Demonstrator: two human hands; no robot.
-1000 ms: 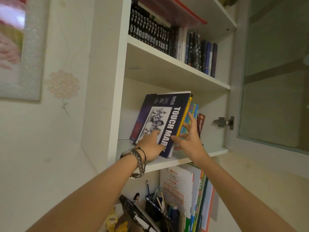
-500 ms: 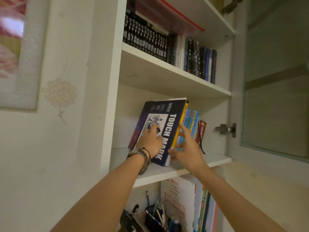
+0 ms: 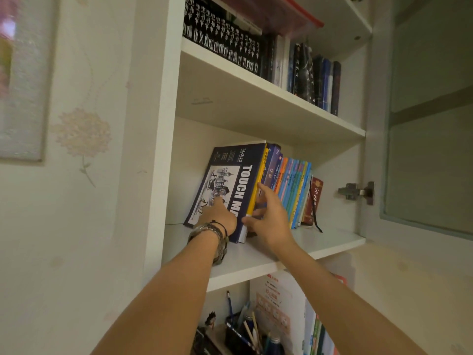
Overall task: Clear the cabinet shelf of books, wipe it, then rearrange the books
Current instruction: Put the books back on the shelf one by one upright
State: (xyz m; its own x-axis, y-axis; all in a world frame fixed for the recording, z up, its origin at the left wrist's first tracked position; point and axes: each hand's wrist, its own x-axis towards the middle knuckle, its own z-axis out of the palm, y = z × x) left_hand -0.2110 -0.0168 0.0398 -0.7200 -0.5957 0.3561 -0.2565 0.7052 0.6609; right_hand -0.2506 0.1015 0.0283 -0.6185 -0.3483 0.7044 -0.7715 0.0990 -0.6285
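Two bare arms reaching up into the middle cabinet shelf point(image 3: 332, 243). Left hand point(image 3: 220, 216), bracelets at the wrist, pressing straight fingers flat on the front cover of the big dark "TOUCH MARK" book point(image 3: 230, 185); no curl round it, a push rather than a hold, likely to tip the leaning book upright against its neighbours. Right hand point(image 3: 271, 216) just beside it, on the far side of the spine: fingers spread, thumb touching the spine's lower edge, fingertips point(image 3: 261, 187) laid on the yellow and blue spines next along, probably bracing the row so nothing topples while the big book is squared up. Neither grip closed on anything. To the right of both hands, a row of thin blue and orange books point(image 3: 297, 190) standing near upright, ending in a small dark red book point(image 3: 316, 198) with a black ribbon hanging over the shelf edge. Beyond that, bare shelf up to the hinge point(image 3: 355, 192) of the open cabinet door. Judging by the tidy row, rearranging step, close to done. Above the hands, an upper shelf of dark volumes point(image 3: 230, 47); below, a pen holder point(image 3: 243, 334) and more books.
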